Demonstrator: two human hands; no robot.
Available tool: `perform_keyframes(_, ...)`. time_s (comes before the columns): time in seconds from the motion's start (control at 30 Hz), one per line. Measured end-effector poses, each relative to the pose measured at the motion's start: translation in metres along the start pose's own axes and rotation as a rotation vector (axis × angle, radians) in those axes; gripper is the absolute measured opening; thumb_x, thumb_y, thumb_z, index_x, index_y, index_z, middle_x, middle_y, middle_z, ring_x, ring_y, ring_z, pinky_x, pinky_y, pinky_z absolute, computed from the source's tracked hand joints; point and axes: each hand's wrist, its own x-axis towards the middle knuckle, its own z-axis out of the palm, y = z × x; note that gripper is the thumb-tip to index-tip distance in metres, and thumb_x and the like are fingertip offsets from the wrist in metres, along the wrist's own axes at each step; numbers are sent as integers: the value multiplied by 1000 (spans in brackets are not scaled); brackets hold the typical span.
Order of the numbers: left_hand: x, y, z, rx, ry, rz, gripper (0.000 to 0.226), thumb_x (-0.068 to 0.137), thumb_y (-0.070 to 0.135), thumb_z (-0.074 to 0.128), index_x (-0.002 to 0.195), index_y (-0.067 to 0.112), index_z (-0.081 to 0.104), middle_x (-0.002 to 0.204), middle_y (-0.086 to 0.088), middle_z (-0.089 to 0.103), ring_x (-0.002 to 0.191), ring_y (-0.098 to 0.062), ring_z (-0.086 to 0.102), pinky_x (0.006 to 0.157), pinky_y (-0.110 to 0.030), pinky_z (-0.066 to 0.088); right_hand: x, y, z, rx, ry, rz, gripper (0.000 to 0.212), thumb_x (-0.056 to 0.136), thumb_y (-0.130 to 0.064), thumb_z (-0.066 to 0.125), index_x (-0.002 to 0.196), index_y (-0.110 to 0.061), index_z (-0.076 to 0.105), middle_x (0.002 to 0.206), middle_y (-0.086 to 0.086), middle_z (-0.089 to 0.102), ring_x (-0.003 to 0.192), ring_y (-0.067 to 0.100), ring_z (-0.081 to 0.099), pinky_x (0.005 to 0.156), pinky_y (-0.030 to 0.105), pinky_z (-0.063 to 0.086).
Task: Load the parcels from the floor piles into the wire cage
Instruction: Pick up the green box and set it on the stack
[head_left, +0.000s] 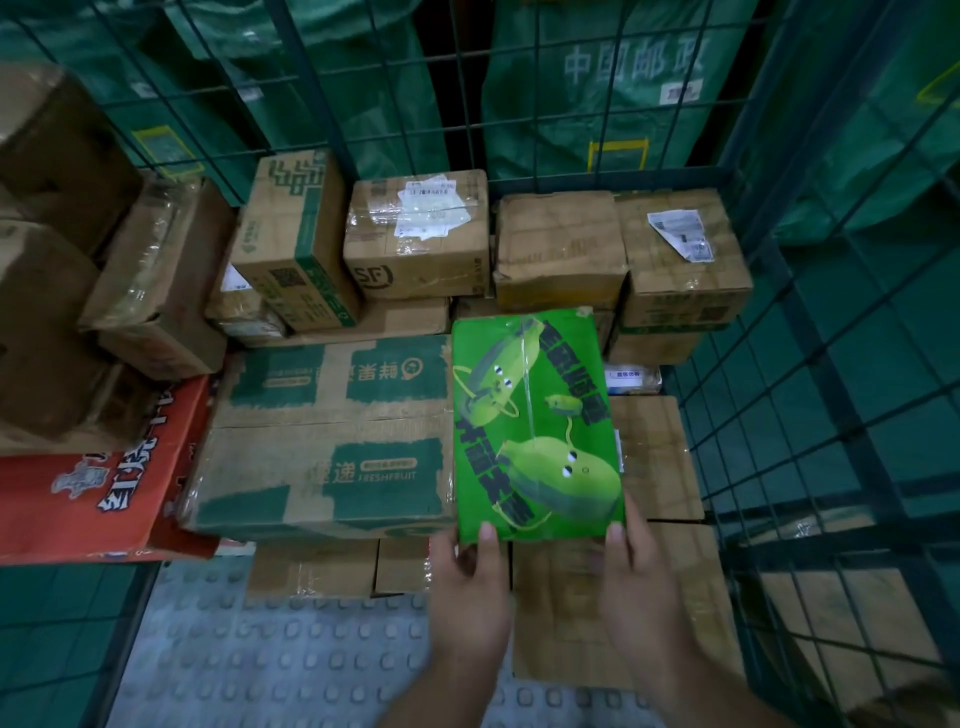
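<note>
A flat bright green parcel (535, 426) with cartoon fruit printed on it lies over the brown boxes inside the wire cage (810, 395). My left hand (470, 587) grips its near left corner, thumb on top. My right hand (636, 582) grips its near right corner the same way. The parcel sits beside a large "Fresh Fruit" carton (327, 441) on its left and partly covers a brown box (654, 457) on its right.
Several cardboard boxes (421, 234) are stacked against the cage's back mesh, with green mail sacks (613, 88) behind it. A red carton (98, 493) and more boxes stand at left. Studded grey cage floor (249, 654) shows in front.
</note>
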Motion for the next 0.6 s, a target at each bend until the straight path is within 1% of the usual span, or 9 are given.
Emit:
perform_keyframes(0.07,12,15,4,6,48,-20,15,101,32,60,107,19,55,81,2,65,72,-17,58,68,-28,45,15,-15,1,-32,-48,41,43,110,-33,34,149,-49,39,141,-10,59,115,13,60,93,36,53)
perform_keyframes(0.13,29,26,9,32,110,-131,19,100,30,63,109,17,53,91,-5,66,79,-20,61,75,-29,46,29,-32,3,-93,-71,96,45,110,-28,33,153,-43,37,140,-3,59,105,15,57,83,26,45)
perform_keyframes(0.2,51,25,11,46,137,-210,42,93,39,71,111,3,58,99,-20,70,88,-34,68,84,-42,57,38,-43,3,-157,-97,124,47,111,-26,31,156,-39,34,142,1,56,109,18,53,89,24,38)
perform_keyframes(0.27,64,21,12,121,112,-258,53,87,47,75,105,0,61,106,-23,72,93,-37,71,91,-49,59,40,-48,0,-184,-156,134,49,111,-26,31,158,-40,29,149,1,50,127,22,49,100,28,36)
perform_keyframes(0.37,61,16,4,254,43,-265,74,79,72,66,107,4,66,106,-21,74,98,-40,72,90,-53,59,38,-54,-9,-152,-206,164,55,110,-31,38,160,-40,19,158,2,41,142,25,42,109,32,34)
perform_keyframes(0.43,35,26,-11,226,-49,-307,70,84,78,54,110,13,65,102,-11,75,92,-32,73,86,-47,59,26,-56,-3,-48,-176,258,69,107,-35,48,162,-36,8,158,0,38,143,28,41,110,37,38)
perform_keyframes(0.5,4,27,-26,158,-185,-365,51,97,61,53,114,15,62,103,-7,73,90,-23,71,78,-35,55,0,-46,8,102,-127,434,70,102,-41,56,160,-29,19,142,-3,45,137,32,47,103,37,42)
perform_keyframes(0.57,-32,20,-43,193,-295,-409,42,101,50,55,117,13,62,106,-6,73,93,-21,70,78,-34,53,-40,-23,17,151,-177,528,45,100,-48,54,138,-23,50,135,-1,57,123,30,57,104,42,46)
perform_keyframes(0.6,-47,13,-51,217,-320,-428,40,101,48,56,116,11,64,106,-6,74,95,-22,71,80,-35,55,-59,-8,20,140,-213,542,43,100,-50,52,131,-20,56,128,2,63,116,28,61,103,45,49)
